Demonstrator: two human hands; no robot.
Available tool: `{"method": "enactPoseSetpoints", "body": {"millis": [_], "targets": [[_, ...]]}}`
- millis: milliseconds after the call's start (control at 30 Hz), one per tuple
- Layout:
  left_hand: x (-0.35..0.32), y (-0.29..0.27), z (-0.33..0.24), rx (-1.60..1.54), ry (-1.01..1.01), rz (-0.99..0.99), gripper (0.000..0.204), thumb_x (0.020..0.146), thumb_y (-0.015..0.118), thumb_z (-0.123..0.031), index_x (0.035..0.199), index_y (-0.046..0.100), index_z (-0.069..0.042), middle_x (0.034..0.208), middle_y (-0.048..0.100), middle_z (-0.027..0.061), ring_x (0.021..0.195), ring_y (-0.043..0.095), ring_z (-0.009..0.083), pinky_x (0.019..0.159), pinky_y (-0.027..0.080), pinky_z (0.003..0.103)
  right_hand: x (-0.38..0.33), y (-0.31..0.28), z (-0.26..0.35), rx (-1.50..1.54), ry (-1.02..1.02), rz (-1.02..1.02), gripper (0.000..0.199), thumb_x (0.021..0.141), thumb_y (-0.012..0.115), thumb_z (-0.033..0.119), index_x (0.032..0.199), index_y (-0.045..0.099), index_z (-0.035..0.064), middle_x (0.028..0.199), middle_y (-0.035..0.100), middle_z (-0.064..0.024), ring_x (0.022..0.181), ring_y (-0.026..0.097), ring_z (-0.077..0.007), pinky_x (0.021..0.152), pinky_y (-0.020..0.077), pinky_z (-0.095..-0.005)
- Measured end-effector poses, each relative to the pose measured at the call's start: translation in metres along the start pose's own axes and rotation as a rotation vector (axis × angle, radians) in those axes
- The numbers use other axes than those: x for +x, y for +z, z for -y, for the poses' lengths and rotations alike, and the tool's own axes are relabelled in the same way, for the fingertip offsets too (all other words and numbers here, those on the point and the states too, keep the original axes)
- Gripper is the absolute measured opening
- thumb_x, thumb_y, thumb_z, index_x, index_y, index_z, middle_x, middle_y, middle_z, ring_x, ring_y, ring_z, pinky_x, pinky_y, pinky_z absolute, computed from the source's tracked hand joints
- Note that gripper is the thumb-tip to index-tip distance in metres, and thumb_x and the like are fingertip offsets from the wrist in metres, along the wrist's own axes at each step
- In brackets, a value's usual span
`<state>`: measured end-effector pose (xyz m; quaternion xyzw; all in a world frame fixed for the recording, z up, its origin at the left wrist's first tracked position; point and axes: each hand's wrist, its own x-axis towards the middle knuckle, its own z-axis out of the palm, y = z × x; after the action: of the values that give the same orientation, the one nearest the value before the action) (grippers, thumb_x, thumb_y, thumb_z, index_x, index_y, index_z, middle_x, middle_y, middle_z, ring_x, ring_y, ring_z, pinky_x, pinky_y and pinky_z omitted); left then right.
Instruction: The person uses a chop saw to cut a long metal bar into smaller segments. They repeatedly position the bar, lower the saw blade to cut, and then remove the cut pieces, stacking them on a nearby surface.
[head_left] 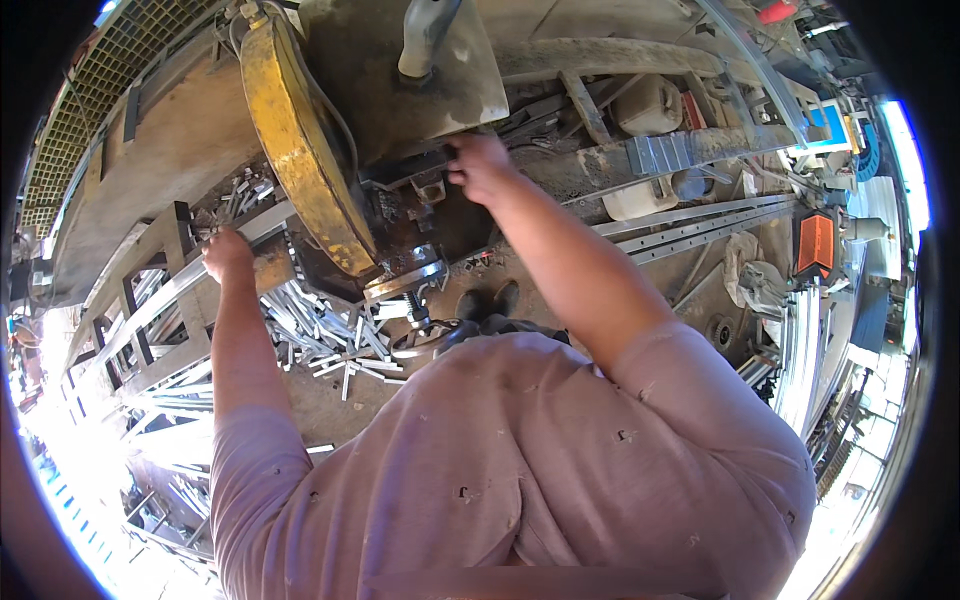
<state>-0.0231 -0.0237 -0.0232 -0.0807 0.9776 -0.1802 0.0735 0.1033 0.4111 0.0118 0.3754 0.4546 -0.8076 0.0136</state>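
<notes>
My left hand (228,254) is closed around a long pale metal bar (165,298), which slants across a dark steel frame toward the saw. To its right stands a cut-off saw with a tall, worn yellow blade guard (300,150). Beyond the guard, my right hand (480,168) reaches under the edge of a brown metal plate (440,110). Its fingers are curled, but their tips are partly hidden, so what they grip cannot be made out. Below the guard is a dark, greasy vise area (405,270) with a spring (414,305).
Many short cut metal pieces (325,325) lie heaped on the floor below the saw. A steel rack frame (185,350) stands at left. At right are long perforated bars (690,232), a dirty plastic jug (648,105) and an orange box-shaped thing (815,245).
</notes>
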Motion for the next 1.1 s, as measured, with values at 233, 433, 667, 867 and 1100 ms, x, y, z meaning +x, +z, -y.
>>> {"method": "enactPoseSetpoints", "body": {"millis": [233,433,667,867,1100], "targets": [[-0.003,0.005,0.002,0.003,0.001,-0.030,0.032,0.103,0.042,-0.025,0.121,0.065,-0.011,0.120,0.070,0.0133,0.113,0.066,0.0344,0.089,0.057,0.047,-0.041,-0.135,0.002,0.005,0.070,-0.175,0.010,0.096,0.066,0.013,0.092,0.058,0.0088,0.074,0.056,-0.0031,0.049,0.039,-0.0096,0.043,0.0267,-0.0266],[0.001,0.008,0.002,-0.018,-0.005,-0.060,0.030,0.103,0.044,-0.024,0.118,0.066,-0.012,0.117,0.072,0.0117,0.110,0.068,0.0336,0.086,0.058,0.047,-0.048,-0.163,-0.019,0.075,0.071,-0.170,0.013,0.095,0.069,0.015,0.094,0.057,0.0095,0.080,0.061,-0.0037,0.056,0.047,-0.0126,0.050,0.0371,-0.0289],[0.002,0.014,0.005,-0.022,0.004,-0.082,0.029,0.102,0.044,-0.023,0.116,0.066,-0.011,0.117,0.072,0.0118,0.110,0.069,0.0338,0.087,0.058,0.047,-0.084,-0.190,-0.013,-0.016,0.038,-0.089,0.038,0.094,0.069,0.014,0.129,0.053,0.0118,0.100,0.067,-0.0066,0.071,0.067,-0.0194,0.055,0.0459,-0.0309],[-0.003,0.005,0.000,-0.069,0.020,-0.078,0.030,0.103,0.043,-0.023,0.117,0.065,-0.010,0.117,0.072,0.0124,0.110,0.068,0.0345,0.089,0.057,0.048,-0.081,-0.179,-0.020,-0.011,0.022,0.010,0.041,0.097,0.067,0.019,0.133,0.048,0.0116,0.102,0.072,-0.0097,0.071,0.068,-0.0192,0.053,0.0465,-0.0308],[0.005,0.017,0.007,-0.086,-0.002,-0.082,0.041,0.106,0.037,-0.032,0.123,0.067,-0.010,0.116,0.071,0.0162,0.115,0.066,0.0366,0.092,0.055,0.050,-0.053,-0.156,-0.022,-0.102,0.023,-0.135,0.024,0.097,0.065,0.019,0.119,0.059,0.0102,0.093,0.072,-0.0075,0.070,0.067,-0.0176,0.054,0.0456,-0.0309]]}}
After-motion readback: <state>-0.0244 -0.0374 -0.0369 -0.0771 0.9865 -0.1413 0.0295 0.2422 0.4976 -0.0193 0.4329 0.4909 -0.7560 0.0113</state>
